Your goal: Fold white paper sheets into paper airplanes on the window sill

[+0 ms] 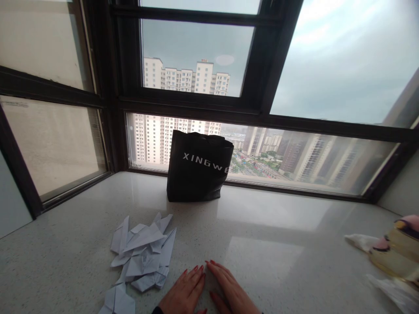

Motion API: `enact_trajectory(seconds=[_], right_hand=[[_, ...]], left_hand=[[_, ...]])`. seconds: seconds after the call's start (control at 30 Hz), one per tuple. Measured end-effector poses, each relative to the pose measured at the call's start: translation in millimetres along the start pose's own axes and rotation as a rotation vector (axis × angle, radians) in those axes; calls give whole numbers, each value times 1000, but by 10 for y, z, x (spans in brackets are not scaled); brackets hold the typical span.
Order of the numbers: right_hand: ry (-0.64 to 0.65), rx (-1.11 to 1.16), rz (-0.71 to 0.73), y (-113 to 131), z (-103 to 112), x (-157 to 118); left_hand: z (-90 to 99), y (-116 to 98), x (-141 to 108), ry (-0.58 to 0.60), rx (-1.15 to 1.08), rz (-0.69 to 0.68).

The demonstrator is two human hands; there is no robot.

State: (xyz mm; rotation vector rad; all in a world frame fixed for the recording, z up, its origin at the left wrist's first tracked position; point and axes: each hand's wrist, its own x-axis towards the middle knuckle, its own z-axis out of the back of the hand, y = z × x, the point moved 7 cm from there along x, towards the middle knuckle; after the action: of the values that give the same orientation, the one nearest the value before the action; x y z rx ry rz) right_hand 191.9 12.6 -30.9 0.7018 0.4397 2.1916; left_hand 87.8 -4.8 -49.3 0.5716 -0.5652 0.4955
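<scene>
My left hand (185, 290) rests on the pale speckled sill with its fingers stretched out and nothing in it. Beside it, my right hand (229, 285) lies in the same way, fingers extended and angled inward, its fingertips close to those of the left. Just left of my hands is a loose pile of folded white paper pieces (144, 246), several of them shaped like paper planes. Another folded paper (118, 301) lies at the bottom edge of the view, partly cut off. Behind the pile a black bag (198, 174) with white lettering stands upright.
The speckled stone sill (281, 226) runs along dark-framed windows (196, 104), with tall buildings outside. At the right edge sits a yellow and pink object (397, 248), blurred and partly cut off, with white crumpled material (394, 290) near it.
</scene>
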Motion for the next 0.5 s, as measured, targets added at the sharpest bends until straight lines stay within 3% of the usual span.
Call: enact_trajectory(seconds=[0.17,0.5], right_hand=[[-4,-4,0,30,15,13],[1,-4,-7,-1,-7,6]], left_hand=[[-209,-26,-131,-62,-34,30],[-239,-25,-155,-79,-29,33]])
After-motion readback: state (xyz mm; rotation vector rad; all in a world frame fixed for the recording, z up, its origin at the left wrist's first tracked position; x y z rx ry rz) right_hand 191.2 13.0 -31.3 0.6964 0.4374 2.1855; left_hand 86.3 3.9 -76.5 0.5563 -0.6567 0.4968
